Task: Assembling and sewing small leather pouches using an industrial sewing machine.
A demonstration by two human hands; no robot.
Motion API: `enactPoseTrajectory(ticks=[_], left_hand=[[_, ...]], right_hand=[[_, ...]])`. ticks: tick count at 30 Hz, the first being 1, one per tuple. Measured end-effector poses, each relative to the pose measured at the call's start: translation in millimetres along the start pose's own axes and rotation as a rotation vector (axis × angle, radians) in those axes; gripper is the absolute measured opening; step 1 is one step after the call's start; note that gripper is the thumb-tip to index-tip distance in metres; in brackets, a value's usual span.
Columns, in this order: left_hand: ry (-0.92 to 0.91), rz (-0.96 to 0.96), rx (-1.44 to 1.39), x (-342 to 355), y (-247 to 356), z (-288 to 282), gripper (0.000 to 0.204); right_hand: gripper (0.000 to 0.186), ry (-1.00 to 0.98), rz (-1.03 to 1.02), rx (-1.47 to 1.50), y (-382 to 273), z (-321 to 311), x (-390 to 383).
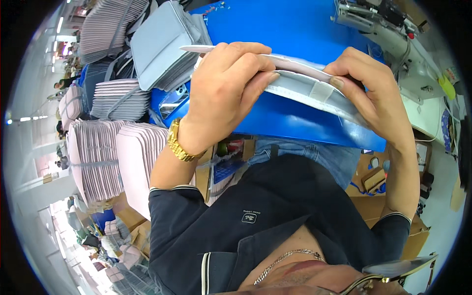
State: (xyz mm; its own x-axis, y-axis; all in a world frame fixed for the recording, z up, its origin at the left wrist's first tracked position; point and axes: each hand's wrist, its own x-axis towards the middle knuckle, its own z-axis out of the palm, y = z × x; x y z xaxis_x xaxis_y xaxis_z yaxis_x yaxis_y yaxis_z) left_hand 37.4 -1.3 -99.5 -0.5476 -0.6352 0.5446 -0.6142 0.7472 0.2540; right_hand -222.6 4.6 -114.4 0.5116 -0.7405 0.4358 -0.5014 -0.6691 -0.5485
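Note:
Both hands hold a thin, flexible layered panel (295,84) with a pale pink side, a grey-white side and a stitched edge. It bends in a shallow curve above the blue tabletop (295,115), and a small pale tab shows on its grey-white layer. My left hand (223,91), with a gold watch at the wrist, pinches the left part between thumb and fingers. At the other end, my right hand (371,91) grips the upper edge, thumb in front and fingers behind. The layers stand slightly apart between the hands. My left hand hides part of the panel.
Grey panels (160,46) lie stacked on the table's left, with a phone-like object (173,102) nearby. Tied bundles of pink panels (96,160) stand further left. A sewing machine (418,66) is at the right. Cardboard boxes (371,211) sit below.

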Motion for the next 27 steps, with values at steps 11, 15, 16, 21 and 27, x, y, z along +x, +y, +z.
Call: enactPoseTrajectory(ticks=[11, 15, 16, 21, 27], left_hand=[[-0.081, 0.091, -0.134, 19.5, -2.5, -26.2, 0.010], [-0.124, 0.050, -0.147, 19.9, -5.5, -23.2, 0.013], [-0.124, 0.043, -0.140, 19.9, -5.7, -21.4, 0.014], [-0.114, 0.052, -0.115, 23.1, -5.9, -17.2, 0.016], [-0.128, 0.054, -0.075, 26.7, -4.0, -18.4, 0.016]], right_hand=[[0.009, -0.013, 0.229, 0.333, -13.5, -12.8, -8.8], [0.020, 0.033, 0.247, 0.319, -13.0, -6.9, -15.4], [0.020, 0.033, 0.248, 0.318, -14.7, -5.3, -15.9], [0.021, 0.187, 0.164, 0.212, -18.2, -0.2, -17.6], [0.024, 0.209, 0.160, 0.175, -17.3, 1.8, -17.5]])
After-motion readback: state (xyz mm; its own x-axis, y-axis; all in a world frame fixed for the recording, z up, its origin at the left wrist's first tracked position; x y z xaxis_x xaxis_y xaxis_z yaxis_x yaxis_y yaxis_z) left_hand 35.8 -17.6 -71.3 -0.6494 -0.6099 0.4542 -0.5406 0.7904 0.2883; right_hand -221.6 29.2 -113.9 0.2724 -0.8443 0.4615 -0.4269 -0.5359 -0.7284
